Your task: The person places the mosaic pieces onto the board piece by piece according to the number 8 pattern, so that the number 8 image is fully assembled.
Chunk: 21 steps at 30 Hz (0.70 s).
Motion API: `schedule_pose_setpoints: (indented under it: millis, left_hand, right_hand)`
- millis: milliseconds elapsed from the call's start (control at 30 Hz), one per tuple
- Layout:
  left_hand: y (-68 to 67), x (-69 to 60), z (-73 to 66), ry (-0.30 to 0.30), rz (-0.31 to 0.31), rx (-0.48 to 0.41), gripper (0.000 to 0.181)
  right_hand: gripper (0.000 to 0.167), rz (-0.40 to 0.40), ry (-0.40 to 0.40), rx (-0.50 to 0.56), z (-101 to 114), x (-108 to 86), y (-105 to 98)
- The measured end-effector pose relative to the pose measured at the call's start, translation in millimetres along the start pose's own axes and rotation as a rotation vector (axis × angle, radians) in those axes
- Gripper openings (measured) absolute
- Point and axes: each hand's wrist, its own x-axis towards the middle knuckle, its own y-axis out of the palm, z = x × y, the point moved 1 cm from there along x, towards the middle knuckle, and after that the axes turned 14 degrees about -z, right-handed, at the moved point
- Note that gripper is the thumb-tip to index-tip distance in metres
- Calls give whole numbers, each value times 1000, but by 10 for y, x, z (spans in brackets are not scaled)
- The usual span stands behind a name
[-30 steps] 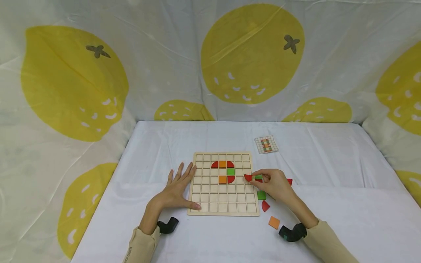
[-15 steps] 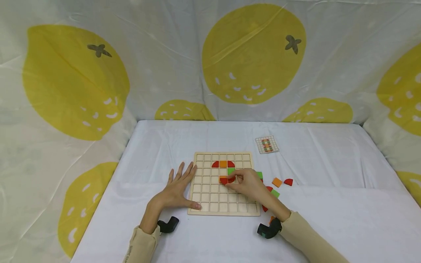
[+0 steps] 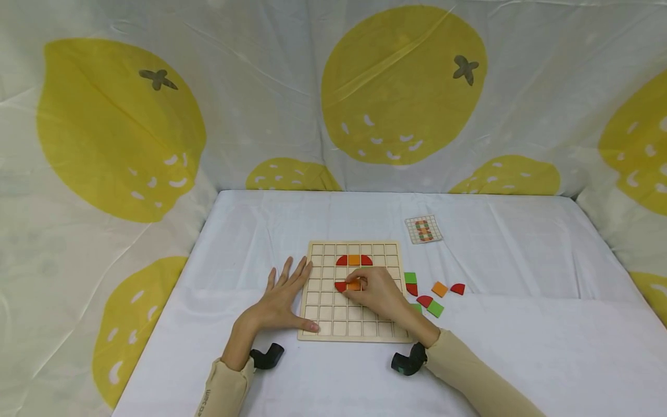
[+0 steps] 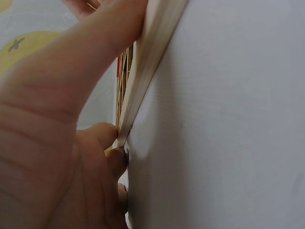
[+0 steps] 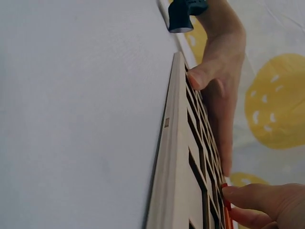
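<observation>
A wooden grid board [image 3: 323,298] lies on the white cloth. My left hand [image 3: 276,307] rests on its left edge with fingers spread, thumb at the lower left corner. Over the board's middle, my right hand [image 3: 377,292] pinches a red quarter-circle tile [image 3: 340,286] by thumb and forefinger, at the cell left of an orange tile [image 3: 354,285]. Farther up sit a red tile [image 3: 341,260], an orange square [image 3: 354,260] and another red tile [image 3: 367,260] in a row. The right hand hides the cells beneath it. In the right wrist view the pinched red tile [image 5: 226,195] touches the grid.
Right of the board lie loose tiles: a green square [image 3: 410,277], a red quarter-circle [image 3: 411,289], an orange square [image 3: 440,289], another red one [image 3: 457,288] and several more. A small printed pattern card [image 3: 423,229] lies behind them, toward the back.
My right hand has carried the red tile leftward from the board's right edge to the cell beside the orange tile. The left hand has stayed in place.
</observation>
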Motion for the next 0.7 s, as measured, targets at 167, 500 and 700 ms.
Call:
schedule_pose_setpoints:
  millis: [167,500,700]
  left_hand:
    - [-4,5,-11,3,3,2,140]
    - [-8,1,-20,-1,4,5,140]
    - [0,0,-9,0,3,6,140]
  right_hand:
    - [22,-20,-17,-23,21,-1,1]
    - [22,-22,-3,-1,-17,-7,32]
    - [22,-34,25,5,-11,3,35]
